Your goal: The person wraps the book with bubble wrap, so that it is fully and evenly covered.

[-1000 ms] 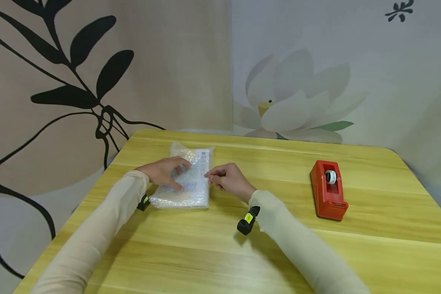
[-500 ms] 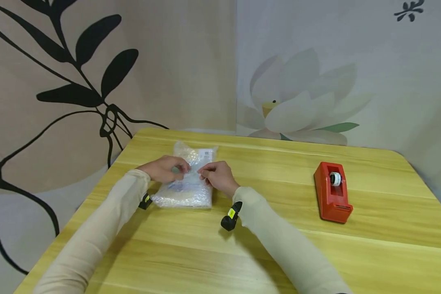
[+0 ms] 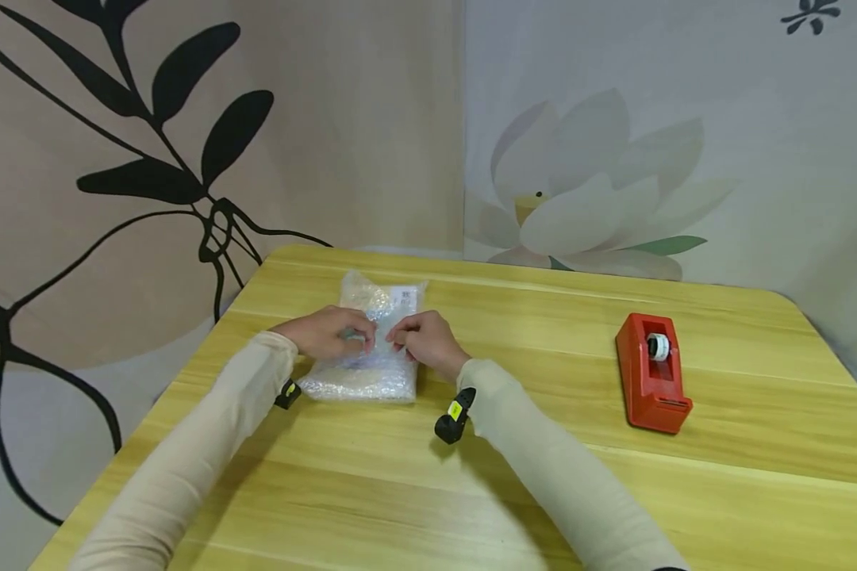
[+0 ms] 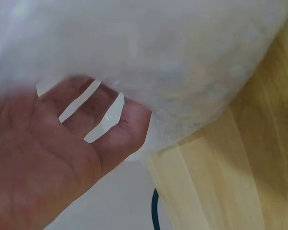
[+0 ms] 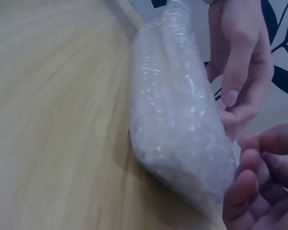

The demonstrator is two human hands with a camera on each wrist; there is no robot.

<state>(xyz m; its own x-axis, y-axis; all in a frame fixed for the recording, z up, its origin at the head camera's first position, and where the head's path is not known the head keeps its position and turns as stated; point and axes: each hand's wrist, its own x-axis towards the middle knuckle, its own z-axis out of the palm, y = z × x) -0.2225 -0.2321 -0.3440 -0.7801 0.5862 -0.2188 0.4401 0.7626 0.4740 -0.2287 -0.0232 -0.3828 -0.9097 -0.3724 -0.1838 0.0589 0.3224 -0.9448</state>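
A flat package in clear bubble wrap (image 3: pixel 360 388) lies on the table, with a printed white label (image 3: pixel 403 296) showing through near its far right corner. My left hand (image 3: pixel 324 331) rests on the package from the left, its fingers loosely bent; its palm side and spread fingers show in the left wrist view. From the right, my right hand (image 3: pixel 428 341) reaches over the wrap with thumb and fingertips together. In the right wrist view, those fingertips (image 5: pixel 249 143) pinch a thin clear strip at the wrap's surface, mostly hidden by the fingers.
A red tape dispenser (image 3: pixel 653 377) holding a small white-cored roll (image 3: pixel 658 346) stands to the right on the wooden table (image 3: pixel 343 484). Behind the table hangs a backdrop printed with a flower (image 3: pixel 600 206) and dark leaves (image 3: pixel 236 135).
My right hand has moved left from the package's right edge onto its middle, nearer my left hand. The left hand's thumb has drawn in towards its fingers. The view has shifted slightly.
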